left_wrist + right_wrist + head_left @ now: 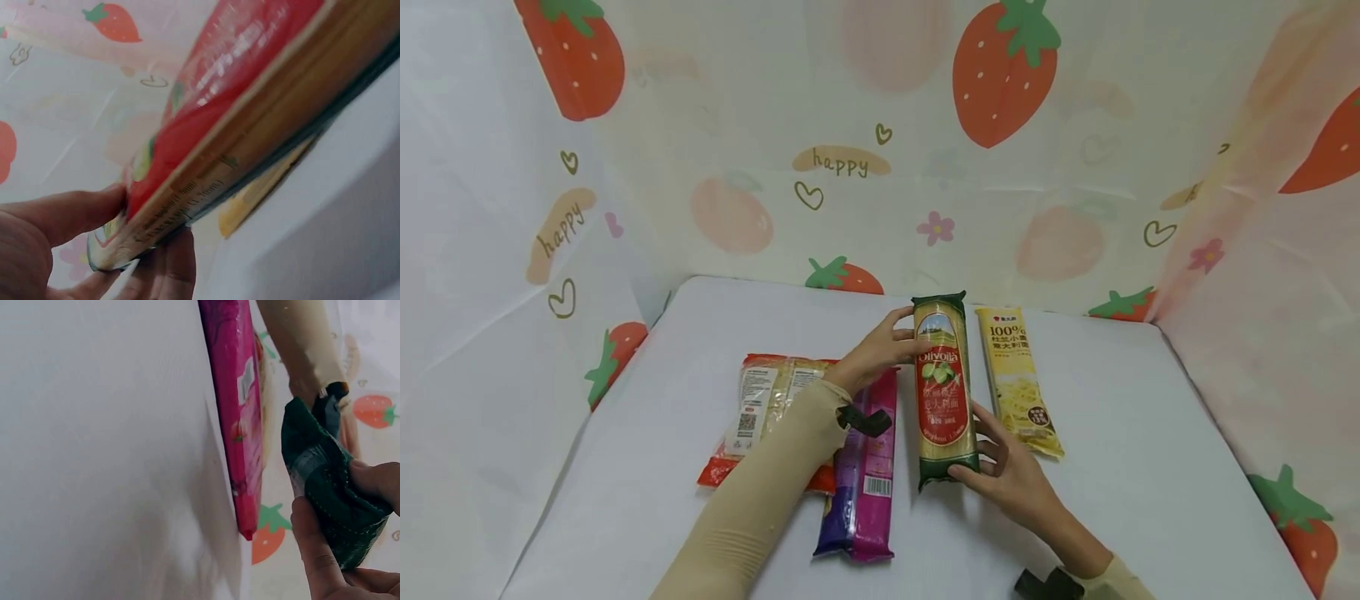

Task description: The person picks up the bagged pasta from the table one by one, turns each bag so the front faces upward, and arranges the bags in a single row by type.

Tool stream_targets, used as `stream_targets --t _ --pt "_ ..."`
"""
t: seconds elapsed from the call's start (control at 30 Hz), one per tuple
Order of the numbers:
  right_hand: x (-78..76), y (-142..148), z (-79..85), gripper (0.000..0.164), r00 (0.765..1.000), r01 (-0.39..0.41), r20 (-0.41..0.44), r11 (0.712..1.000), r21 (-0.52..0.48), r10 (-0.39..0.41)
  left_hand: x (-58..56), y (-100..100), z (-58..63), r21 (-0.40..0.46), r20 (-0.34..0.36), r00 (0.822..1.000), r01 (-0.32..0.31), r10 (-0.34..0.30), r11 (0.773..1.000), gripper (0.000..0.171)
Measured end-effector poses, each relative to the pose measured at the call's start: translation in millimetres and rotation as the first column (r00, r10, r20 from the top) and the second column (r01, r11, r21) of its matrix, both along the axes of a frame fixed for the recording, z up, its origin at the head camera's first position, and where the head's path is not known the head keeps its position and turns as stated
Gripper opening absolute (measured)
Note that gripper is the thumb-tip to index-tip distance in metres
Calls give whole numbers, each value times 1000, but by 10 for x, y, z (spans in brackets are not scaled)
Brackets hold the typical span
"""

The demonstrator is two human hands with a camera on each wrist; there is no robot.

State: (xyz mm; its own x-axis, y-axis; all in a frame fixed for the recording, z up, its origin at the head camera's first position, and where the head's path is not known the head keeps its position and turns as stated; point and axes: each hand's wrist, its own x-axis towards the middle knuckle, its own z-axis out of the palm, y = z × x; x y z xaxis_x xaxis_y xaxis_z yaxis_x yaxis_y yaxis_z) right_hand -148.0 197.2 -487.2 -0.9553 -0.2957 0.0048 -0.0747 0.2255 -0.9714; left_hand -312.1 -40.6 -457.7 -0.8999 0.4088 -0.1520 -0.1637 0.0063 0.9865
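Note:
Both hands hold a pack of spaghetti (942, 392) with a red label and dark green ends, front face up, raised over the table. My left hand (880, 350) grips its upper left side; in the left wrist view the thumb (94, 209) lies on the front and the fingers go underneath. At the lower right corner my right hand (1011, 475) pinches the pack, and the right wrist view shows its crimped green end (331, 494) between thumb and fingers. Just right of it lies a yellow pasta pack (1018, 383).
A purple and pink pack (872, 475) lies below the left wrist. Beside it, a clear pack with red edges (760, 417) is partly hidden by the left forearm. Strawberry-patterned sheets (850, 217) enclose the white table (1120, 433) at the back and sides.

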Motion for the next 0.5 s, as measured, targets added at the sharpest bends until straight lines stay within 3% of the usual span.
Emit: stream_targets --t 0.17,0.5 --pt "-60 40 6 94 1000 5 -16 1000 11 -5 -80 79 -78 33 61 997 51 -53 998 96" --pt "-242 172 -6 92 999 4 -45 995 100 0 -197 219 -180 29 68 998 8 -10 1000 97"
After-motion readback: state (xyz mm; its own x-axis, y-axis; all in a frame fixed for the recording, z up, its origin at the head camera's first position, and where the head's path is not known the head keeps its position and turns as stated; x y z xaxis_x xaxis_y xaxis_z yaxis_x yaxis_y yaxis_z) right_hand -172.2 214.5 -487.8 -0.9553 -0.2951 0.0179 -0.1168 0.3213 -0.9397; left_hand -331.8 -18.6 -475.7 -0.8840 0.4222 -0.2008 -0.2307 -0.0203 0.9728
